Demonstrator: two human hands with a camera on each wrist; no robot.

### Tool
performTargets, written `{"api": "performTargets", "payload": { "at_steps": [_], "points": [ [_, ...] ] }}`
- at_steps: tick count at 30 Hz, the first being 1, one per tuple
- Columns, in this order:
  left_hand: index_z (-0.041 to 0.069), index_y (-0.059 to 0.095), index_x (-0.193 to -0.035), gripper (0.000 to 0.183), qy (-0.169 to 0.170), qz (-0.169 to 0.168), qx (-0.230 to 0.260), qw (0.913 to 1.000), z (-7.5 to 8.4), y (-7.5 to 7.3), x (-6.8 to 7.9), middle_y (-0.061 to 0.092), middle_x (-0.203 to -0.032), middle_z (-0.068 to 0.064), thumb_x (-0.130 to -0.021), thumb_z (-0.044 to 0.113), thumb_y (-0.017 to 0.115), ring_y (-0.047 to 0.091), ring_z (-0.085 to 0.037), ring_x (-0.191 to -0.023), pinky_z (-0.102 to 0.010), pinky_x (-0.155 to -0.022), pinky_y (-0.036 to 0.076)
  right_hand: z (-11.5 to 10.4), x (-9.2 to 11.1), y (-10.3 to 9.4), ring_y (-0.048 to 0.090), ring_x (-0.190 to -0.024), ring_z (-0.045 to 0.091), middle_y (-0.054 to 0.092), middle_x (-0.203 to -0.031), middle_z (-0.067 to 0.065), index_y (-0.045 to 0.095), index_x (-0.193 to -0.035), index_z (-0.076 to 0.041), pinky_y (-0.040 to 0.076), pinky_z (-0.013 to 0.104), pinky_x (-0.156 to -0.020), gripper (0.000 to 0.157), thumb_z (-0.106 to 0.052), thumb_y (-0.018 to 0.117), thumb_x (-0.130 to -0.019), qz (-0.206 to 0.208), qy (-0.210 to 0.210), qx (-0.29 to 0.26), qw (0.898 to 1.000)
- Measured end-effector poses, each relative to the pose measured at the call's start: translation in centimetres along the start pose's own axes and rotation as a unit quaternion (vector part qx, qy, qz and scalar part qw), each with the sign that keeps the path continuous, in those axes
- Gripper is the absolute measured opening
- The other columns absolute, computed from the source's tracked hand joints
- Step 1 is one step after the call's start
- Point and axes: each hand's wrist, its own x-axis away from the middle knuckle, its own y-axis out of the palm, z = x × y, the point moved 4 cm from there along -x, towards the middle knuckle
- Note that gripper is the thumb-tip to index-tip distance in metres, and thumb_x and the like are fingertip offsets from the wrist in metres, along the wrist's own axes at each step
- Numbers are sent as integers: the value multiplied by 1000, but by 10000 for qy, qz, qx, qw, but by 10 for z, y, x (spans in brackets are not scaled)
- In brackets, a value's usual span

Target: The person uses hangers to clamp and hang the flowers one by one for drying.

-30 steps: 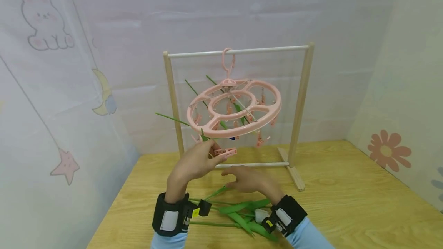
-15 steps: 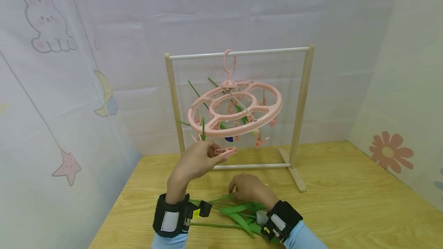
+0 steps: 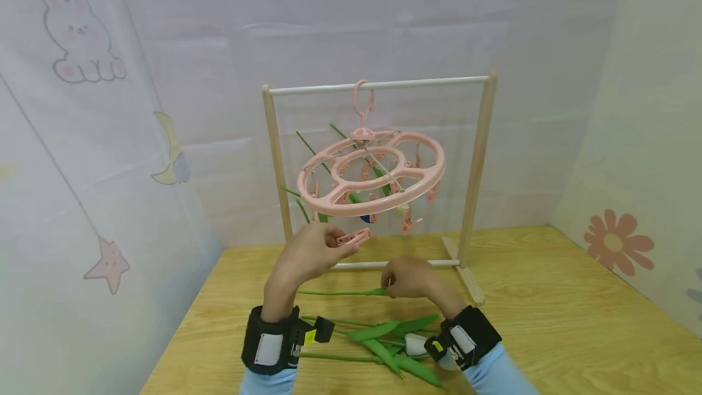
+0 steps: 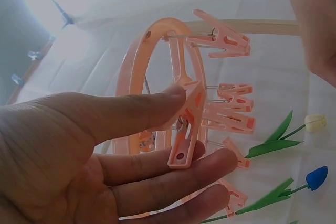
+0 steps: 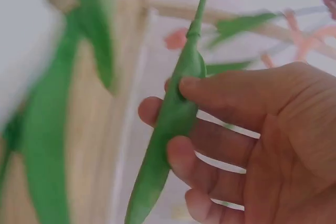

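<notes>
My left hand [image 3: 312, 253] pinches a pink clothespin [image 3: 354, 238] under the near left rim of a round pink clip hanger [image 3: 329, 207]. In the left wrist view the clothespin [image 4: 185, 129] sits between thumb and fingers, with other clothespins [image 4: 228, 119] hanging behind it. My right hand [image 3: 408, 277] holds an artificial tulip by its green leaf [image 5: 173, 114], thumb on one side and fingers on the other. The tulip's stem [image 3: 340, 292] points left, above the table; its bloom is hidden. Blue [image 4: 316, 178] and pale yellow [image 4: 315, 123] tulips hang from the hanger's clips.
Several more tulips [image 3: 378, 331] lie on the wooden table [image 3: 537, 322] near the front, one with a white bloom [image 3: 415, 344]. The hanger hooks over the white bar [image 3: 428, 82] of a wooden-legged rack [image 3: 479, 157]. A patterned backdrop stands behind and at both sides.
My right hand went down to the tulips on the table, then came up and slightly right with one tulip in it. My left hand stays almost in place with the clothespin.
</notes>
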Motion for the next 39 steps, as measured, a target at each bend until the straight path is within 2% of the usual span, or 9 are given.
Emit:
{"api": "performTargets", "payload": {
  "at_steps": [3,7,12,18,22,25,30,39],
  "points": [
    [9,78,-105,30,37,-23,-46,10000,1,0,-1,74,-95,-5,-89,34,78,69,-21,-88,-34,-69,55,2,10,-21,67,-79,17,72,-88,-1,79,-91,-13,55,37,-71,9,-7,74,-87,-108,-394,-147,9991],
    [9,77,-105,29,108,-20,-130,9999,0,0,-1,74,-93,-4,-89,33,78,69,-20,-86,-34,-69,55,6,20,-39,67,-80,10,72,-89,-5,78,-90,-14,54,30,-72,8,-10,72,-90,-255,-952,-253,9948],
    [11,78,-102,24,150,40,-146,9998,-2,-2,-1,74,-91,-1,-89,31,79,69,-18,-86,-34,-71,55,14,30,-54,67,-81,7,71,-90,-9,78,-88,-20,54,26,-71,11,-11,71,-90,-318,-1071,-645,9916],
    [13,79,-100,18,306,164,-147,9993,-3,-5,0,74,-91,-1,-88,26,80,70,-20,-86,-35,-72,56,18,42,-69,70,-81,14,72,-93,0,76,-95,-11,56,28,-73,16,0,65,-91,-253,-1319,-1273,9827],
    [14,80,-102,20,324,232,-57,9992,-2,-6,1,75,-94,0,-86,25,82,70,-21,-86,-33,-69,56,15,42,-72,69,-79,15,71,-92,8,71,-100,-4,56,30,-73,13,0,60,-96,-254,-1308,-1668,9769],
    [14,80,-104,23,361,312,-28,9989,-1,-7,2,75,-93,1,-85,25,83,70,-21,-85,-32,-67,55,9,38,-72,70,-81,23,70,-92,12,67,-102,1,58,33,-74,13,0,54,-100,-233,-1301,-2013,9706],
    [16,81,-101,21,341,385,-103,9986,1,-9,4,75,-90,3,-83,27,84,69,-21,-85,-31,-65,53,-5,32,-68,71,-87,35,70,-98,15,62,-109,4,57,33,-79,14,-3,52,-103,-95,-1222,-2395,9631],
    [18,82,-100,21,317,477,5,9984,3,-10,6,74,-89,3,-81,27,86,68,-19,-83,-31,-63,52,-21,23,-62,73,-82,32,73,-99,10,61,-114,0,59,33,-76,14,-4,54,-103,264,-1318,-2488,9592]
  ]
}}
